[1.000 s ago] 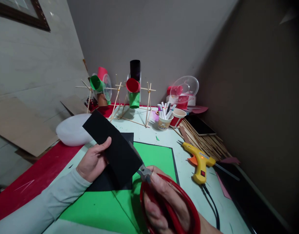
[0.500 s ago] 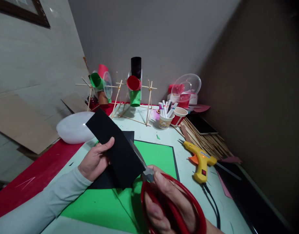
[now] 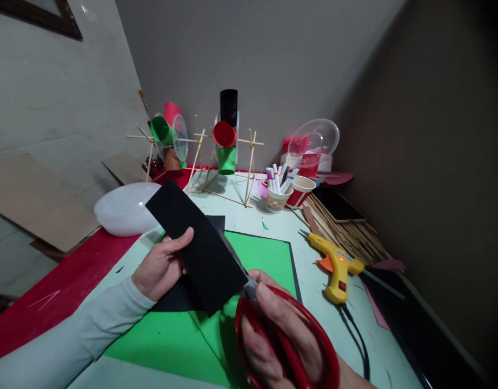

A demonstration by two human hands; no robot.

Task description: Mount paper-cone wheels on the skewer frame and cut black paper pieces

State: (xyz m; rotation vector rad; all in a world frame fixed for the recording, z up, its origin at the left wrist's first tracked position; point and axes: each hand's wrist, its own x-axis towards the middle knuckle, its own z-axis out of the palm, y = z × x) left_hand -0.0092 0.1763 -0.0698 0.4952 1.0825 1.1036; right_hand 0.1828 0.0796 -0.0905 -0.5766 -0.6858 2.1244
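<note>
My left hand [image 3: 161,265] grips a strip of black paper [image 3: 196,243], thumb on top, and holds it tilted above the table. My right hand [image 3: 275,335] is closed through the red handles of a pair of scissors [image 3: 281,335]. The grey blades [image 3: 236,265] run along the right edge of the black strip, partly behind it. Under both hands lies a green sheet [image 3: 257,256] on the pale table, with another piece of black paper [image 3: 179,294] on top of it.
A yellow glue gun [image 3: 338,267] with a black cord lies to the right. Behind it are wooden sticks [image 3: 346,232], a phone [image 3: 338,205], cups of markers [image 3: 279,192] and clear lids. Stick frames with paper cups [image 3: 224,143] stand at the back. A white bowl [image 3: 125,208] sits left.
The scissors' blades have slid further along the black strip's right edge. The strip and both hands shifted slightly; the view rose a little.
</note>
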